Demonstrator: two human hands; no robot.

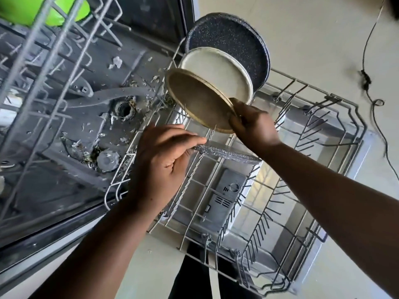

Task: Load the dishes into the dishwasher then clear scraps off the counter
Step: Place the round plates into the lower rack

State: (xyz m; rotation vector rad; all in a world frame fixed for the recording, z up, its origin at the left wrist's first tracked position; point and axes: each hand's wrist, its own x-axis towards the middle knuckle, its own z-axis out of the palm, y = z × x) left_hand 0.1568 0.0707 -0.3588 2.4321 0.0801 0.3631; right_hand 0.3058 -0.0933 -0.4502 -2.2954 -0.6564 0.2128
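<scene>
Two hands full: our right hand [251,124] gripped the round tan plate [198,102], our left hand [164,156] pinched the flat grey speckled plate [226,151]; either could slip between the wire rack [280,212] tines.

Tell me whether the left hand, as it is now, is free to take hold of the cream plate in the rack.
Probably not: the left hand already grips a speckled plate, and the tan plate held by the right hand stands in front of the cream plate.

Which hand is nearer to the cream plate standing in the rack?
Right. The right hand grips the brown plate leaning against the cream plate. The left hand is lower, holding a speckled plate.
</scene>
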